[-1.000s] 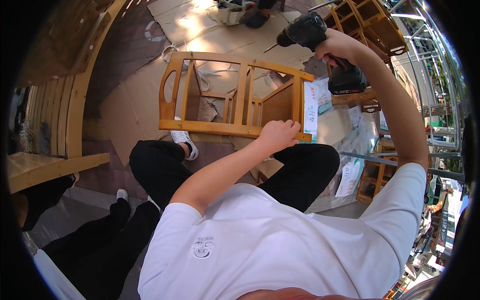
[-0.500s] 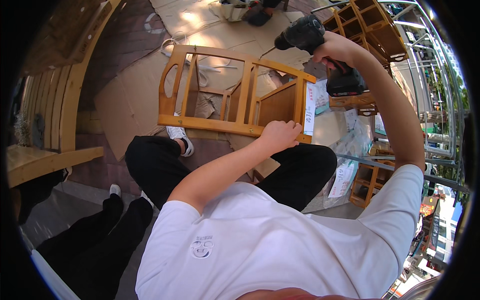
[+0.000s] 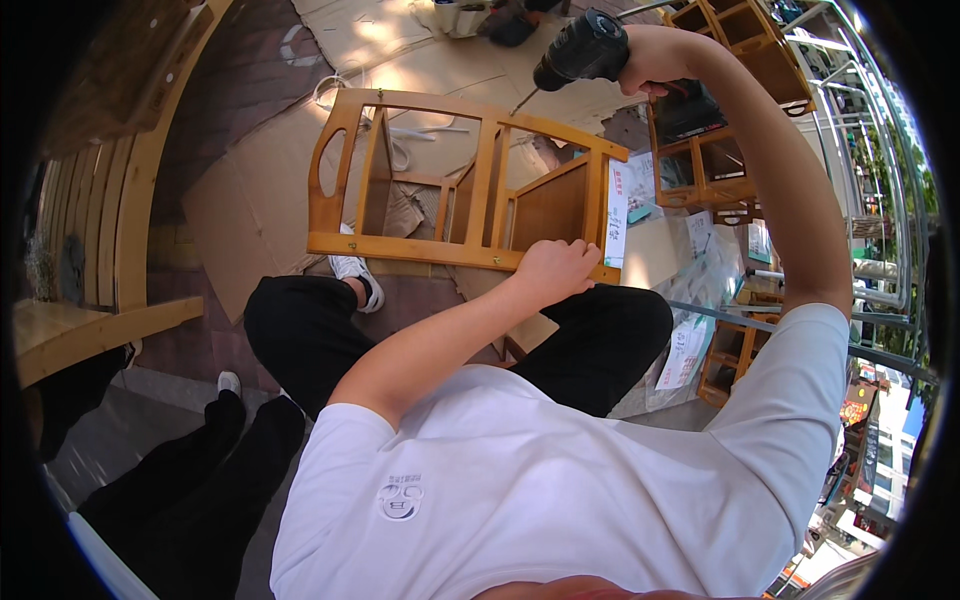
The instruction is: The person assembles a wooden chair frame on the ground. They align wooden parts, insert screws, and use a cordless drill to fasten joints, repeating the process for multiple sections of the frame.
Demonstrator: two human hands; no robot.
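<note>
A brown wooden frame with crossbars, an oval handle hole at its left end and a panel inside its right part rests in front of my knees. My left hand is closed over its near rail, close to the right end. Beyond the far rail, my right hand grips a black cordless drill. The drill tilts down to the left, and its long thin bit meets the far rail at the middle crossbar; whether a screw sits there is too small to tell. Small metal fittings show on both rails.
Flattened cardboard covers the paving under the frame. More wooden racks and plastic wrapping lie to the right, beside metal rails. A slatted wooden piece stands at left. Another person's dark-trousered legs are at lower left.
My right hand and the drill have moved up and slightly left, so the drill points more steeply down. The frame has shifted slightly left. My left hand keeps its hold.
</note>
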